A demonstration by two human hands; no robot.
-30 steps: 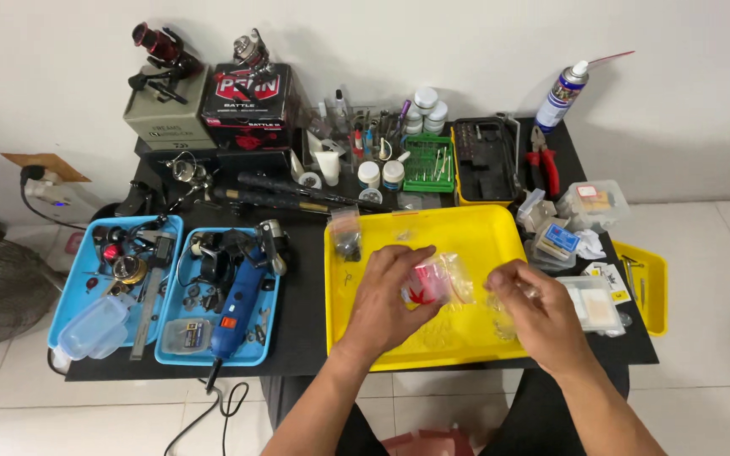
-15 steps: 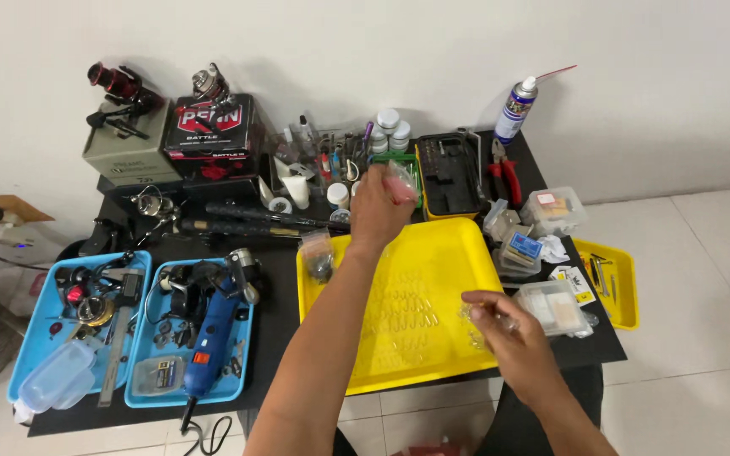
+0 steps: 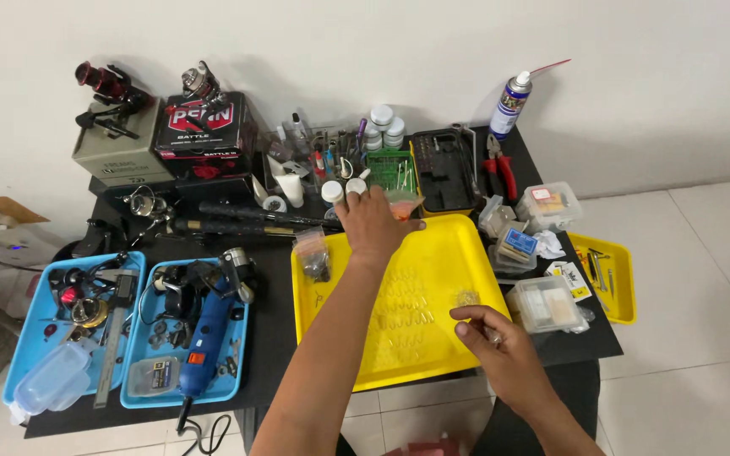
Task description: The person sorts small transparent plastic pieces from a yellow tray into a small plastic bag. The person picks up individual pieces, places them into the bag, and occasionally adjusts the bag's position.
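Yellow plastic tray under both hands, on a black table. Left hand stretched to the tray's far edge, fingers loosely curled, knuckles up; a small clear bag with something orange inside pinched at its fingertips, just right of the hand. Whether thumb and fingers fully close on it cannot be told. Two white-capped jars just beyond the fingertips; green parts box further out. Small clear bag of dark parts lying just left of that wrist, on the tray's rim. Right hand low at the tray's near right corner, fingers bent inward, thumb and forefinger pinched on something tiny, too small to tell. Little cluster of brassy bits just ahead of those fingers. Clear lidded box just right of the right hand.
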